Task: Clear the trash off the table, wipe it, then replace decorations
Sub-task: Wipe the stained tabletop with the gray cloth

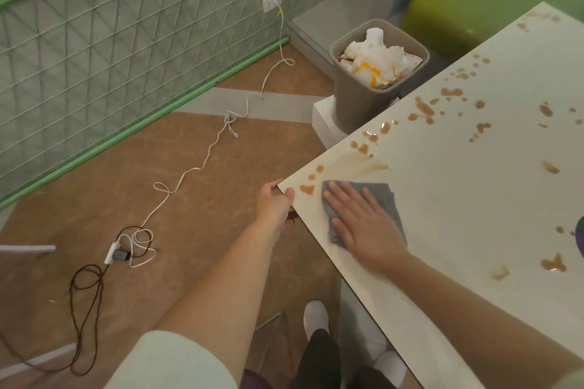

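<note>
The white table fills the right side, spattered with several brown liquid stains. My right hand lies flat with straight fingers on a grey cloth near the table's near-left corner, beside a brown smear. My left hand grips the table's corner edge, thumb on top and fingers curled under. A taupe trash bin behind the table's far edge is stuffed with crumpled white paper trash.
A white cable runs across the brown floor from a wall socket to a power strip with a dark cord. A green bench stands behind the table. A purple-green object shows at the right edge.
</note>
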